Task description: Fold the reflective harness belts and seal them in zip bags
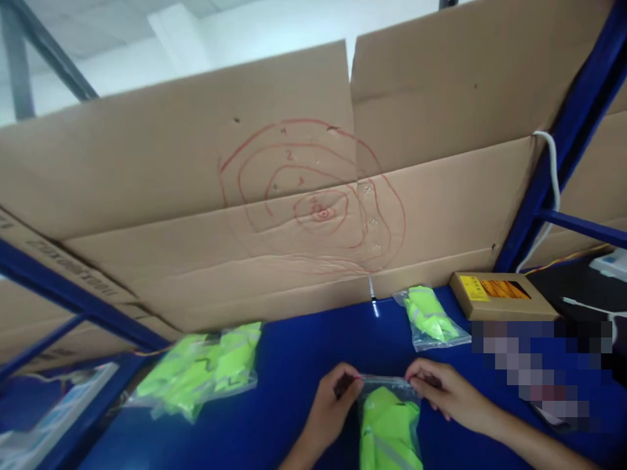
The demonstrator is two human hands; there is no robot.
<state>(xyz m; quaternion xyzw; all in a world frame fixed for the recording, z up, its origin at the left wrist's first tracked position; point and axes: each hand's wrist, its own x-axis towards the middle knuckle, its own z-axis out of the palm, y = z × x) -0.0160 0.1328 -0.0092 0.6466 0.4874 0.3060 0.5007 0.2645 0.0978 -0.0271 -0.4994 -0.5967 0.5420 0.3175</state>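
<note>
My left hand (337, 401) pinches the top left corner of a clear zip bag (385, 380). On the other side, my right hand (438, 388) grips the bag's top right corner, so its upper edge is stretched between them. Inside the bag is a folded neon-yellow garment (386, 424) with a grey reflective strip; its lower part runs out of the picture. Beyond my right hand lies another bagged neon garment (431, 316). To the left of my hands, several more bagged neon garments (200, 369) lie together in a pile.
The blue tabletop (294, 365) meets an upright cardboard panel (147, 196) marked with red rings. A brown box (502, 295) with a yellow label stands at the back right, near a blue frame post (563, 137) and white cable (553, 170). A blurred patch covers something at right.
</note>
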